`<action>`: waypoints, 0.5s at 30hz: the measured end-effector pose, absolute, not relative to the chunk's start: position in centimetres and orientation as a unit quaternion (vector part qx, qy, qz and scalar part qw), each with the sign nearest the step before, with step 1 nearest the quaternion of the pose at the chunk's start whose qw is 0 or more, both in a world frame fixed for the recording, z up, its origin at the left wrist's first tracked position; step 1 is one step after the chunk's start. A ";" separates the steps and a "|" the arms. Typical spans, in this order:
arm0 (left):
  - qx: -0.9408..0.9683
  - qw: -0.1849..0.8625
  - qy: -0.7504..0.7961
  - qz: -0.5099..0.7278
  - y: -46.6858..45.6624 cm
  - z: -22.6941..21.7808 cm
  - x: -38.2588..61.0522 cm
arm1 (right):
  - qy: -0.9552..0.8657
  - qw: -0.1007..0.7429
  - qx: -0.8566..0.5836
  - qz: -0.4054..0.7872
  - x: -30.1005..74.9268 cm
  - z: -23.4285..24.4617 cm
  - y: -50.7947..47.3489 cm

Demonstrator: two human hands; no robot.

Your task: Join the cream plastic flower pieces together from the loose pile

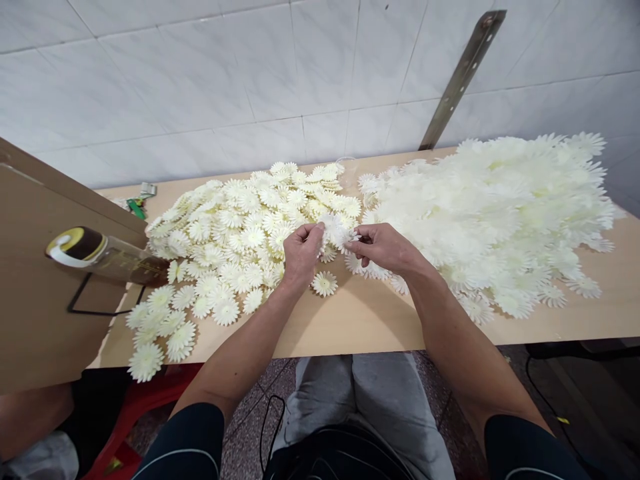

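Note:
Between my two hands is a white artificial flower head [334,231] with thin, pointed petals. My left hand [303,250] pinches its left side between thumb and fingers. The fingertips of my right hand [377,245] are closed on a small white petal piece at the right; whether it belongs to the same flower I cannot tell. A heap of pale yellow-white flower heads [250,220] spreads behind and left of my left hand. One single flower [325,284] lies flat on the table just below the hands. Behind and right of my right hand rises a larger, fluffier pile of white petal layers [490,213].
The wooden table [350,327] stands against a tiled wall [200,87]. A bottle with a yellow-brown lid [110,257] stands at the left by a cardboard panel [50,287]. A metal bracket [463,80] leans on the wall. A person's arm [37,420] shows at lower left.

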State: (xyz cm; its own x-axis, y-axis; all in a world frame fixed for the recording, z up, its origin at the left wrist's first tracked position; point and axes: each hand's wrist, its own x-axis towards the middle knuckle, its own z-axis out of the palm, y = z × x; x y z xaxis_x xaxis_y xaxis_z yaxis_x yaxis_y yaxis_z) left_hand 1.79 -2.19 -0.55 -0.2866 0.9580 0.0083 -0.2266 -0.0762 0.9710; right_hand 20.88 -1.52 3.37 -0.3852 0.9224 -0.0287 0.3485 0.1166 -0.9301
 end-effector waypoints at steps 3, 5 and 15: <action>0.366 0.467 0.489 0.639 -2.2 -0.3 1.8 | -0.666 0.320 -0.463 0.489 20.9 3.0 -1.3; 0.365 0.468 0.488 0.640 -2.3 -0.3 1.8 | -0.655 0.336 -0.456 0.499 20.9 2.8 -1.3; 0.461 0.408 0.504 0.606 -3.5 -0.7 2.1 | -0.646 0.430 -0.601 0.192 23.9 4.1 -1.3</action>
State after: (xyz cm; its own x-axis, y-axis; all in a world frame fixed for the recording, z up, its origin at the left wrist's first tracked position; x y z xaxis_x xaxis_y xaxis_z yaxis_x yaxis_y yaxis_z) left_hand 2.10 -3.54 -0.73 -0.2424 0.9588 0.1479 -0.0287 -0.1595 0.9868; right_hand 23.91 -1.33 4.14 0.0909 0.9415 0.3246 0.6111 0.2047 -0.7647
